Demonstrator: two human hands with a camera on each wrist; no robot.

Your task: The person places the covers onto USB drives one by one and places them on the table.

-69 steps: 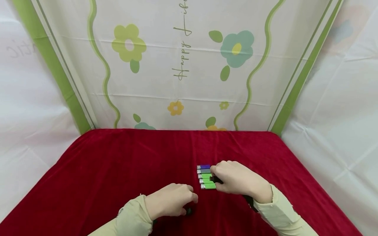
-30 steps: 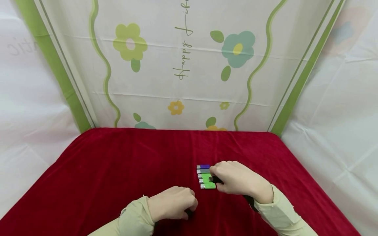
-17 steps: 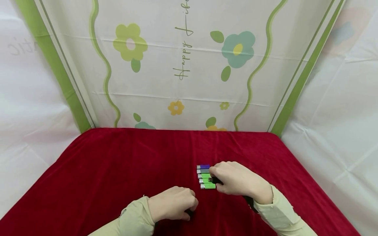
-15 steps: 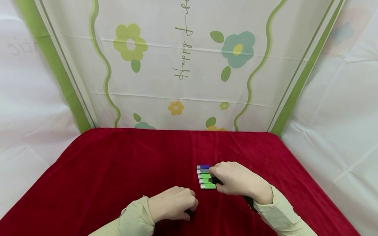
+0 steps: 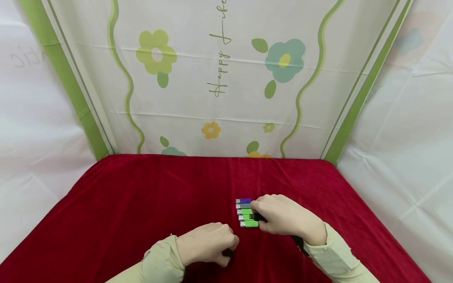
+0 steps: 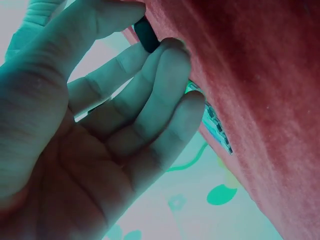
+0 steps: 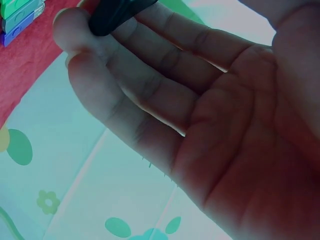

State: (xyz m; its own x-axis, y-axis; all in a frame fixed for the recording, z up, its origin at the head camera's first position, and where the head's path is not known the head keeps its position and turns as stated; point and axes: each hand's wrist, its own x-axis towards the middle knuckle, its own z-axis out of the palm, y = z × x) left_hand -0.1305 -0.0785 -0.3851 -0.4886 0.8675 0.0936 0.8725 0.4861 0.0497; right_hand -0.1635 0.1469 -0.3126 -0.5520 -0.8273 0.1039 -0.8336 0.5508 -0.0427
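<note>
My left hand (image 5: 207, 243) is low over the red cloth, left of the row. In the left wrist view it pinches a small black cap-like piece (image 6: 146, 35) between thumb and fingertips. To the right, my right hand (image 5: 283, 214) holds a black USB flash drive (image 5: 255, 216), its plug end pointing left. That hand overlaps the right ends of several USB flash drives (image 5: 246, 212), lined up one above another with metal plugs to the left. Their bodies are blue, grey-blue and green. The right wrist view shows the black body (image 7: 115, 15) at the fingertips; its far end is cut off.
A red velvet cloth (image 5: 159, 196) covers the table. White fabric walls (image 5: 212, 106) with printed flowers and green trim rise at the back and both sides. Dark bands sit at the wrists, partly under the light sleeves (image 5: 334, 251).
Since the first frame my left fingers have curled further over the black piece; lately the fingers and thumb have spread slightly. My right hand and the row of flash drives stay nearly still.
</note>
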